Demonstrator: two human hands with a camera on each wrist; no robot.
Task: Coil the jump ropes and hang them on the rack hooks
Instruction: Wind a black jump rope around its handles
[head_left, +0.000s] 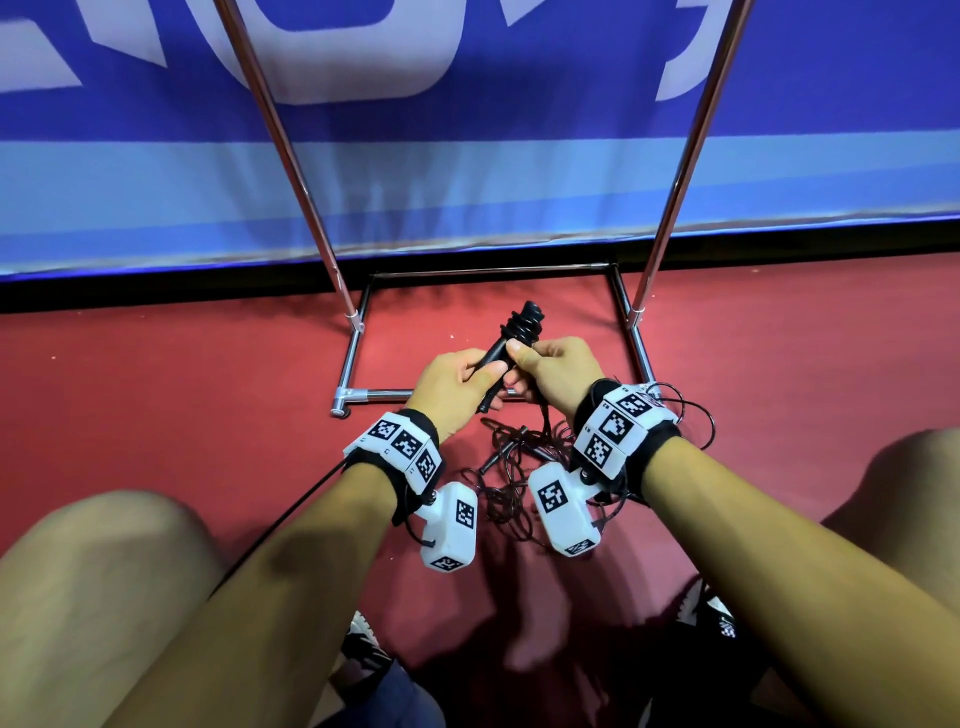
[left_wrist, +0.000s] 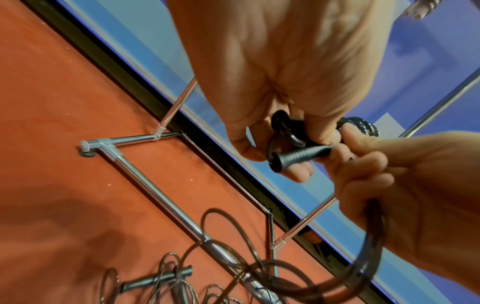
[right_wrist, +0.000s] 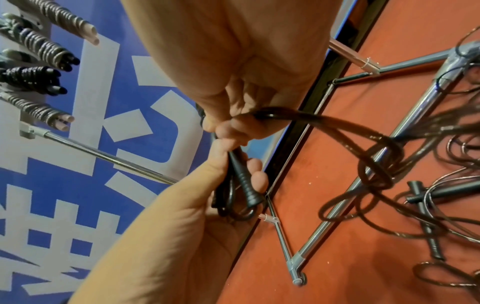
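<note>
Crouched over the red floor before the chrome rack, I hold a black jump rope up between both hands, its cord partly wound in tight turns around the paired handles. My left hand has its grip closed round the lower handle ends, thumb laid along them; my right hand pinches the wound section with thumb on top while the loose cord runs out through its curled fingers. The rope looks light, the cord springy and likely to unwind if released, so I judge the rigid ribbed handles the place to hold. Both wrists angle inward, forearms reaching forward between the knees. More tangled ropes lie on the floor beneath my wrists; finished bundles hang on the rack.
</note>
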